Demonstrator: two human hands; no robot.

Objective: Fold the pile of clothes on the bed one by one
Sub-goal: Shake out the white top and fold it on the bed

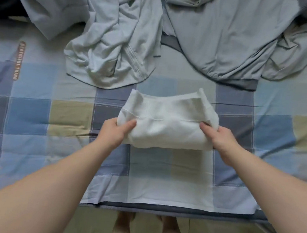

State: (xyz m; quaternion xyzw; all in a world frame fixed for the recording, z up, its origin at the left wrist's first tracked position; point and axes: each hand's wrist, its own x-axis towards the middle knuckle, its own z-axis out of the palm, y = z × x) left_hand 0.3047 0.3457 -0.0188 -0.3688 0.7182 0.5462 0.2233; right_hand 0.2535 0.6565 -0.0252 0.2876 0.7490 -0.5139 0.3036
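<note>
The left hand (116, 131) and right hand (220, 139) each pinch one end of the soft white folded cloth (167, 125) on the checked bed (170, 179). If one slips, the fold may flop open.

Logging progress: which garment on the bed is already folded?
The white garment, a compact bundle gripped at its ends by the left hand and right hand. The pale grey left garment and dark-hemmed right garment lie loose and rumpled.

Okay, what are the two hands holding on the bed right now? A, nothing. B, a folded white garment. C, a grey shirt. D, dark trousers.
B: the left hand and the right hand each grip one end of the folded white garment.
</note>
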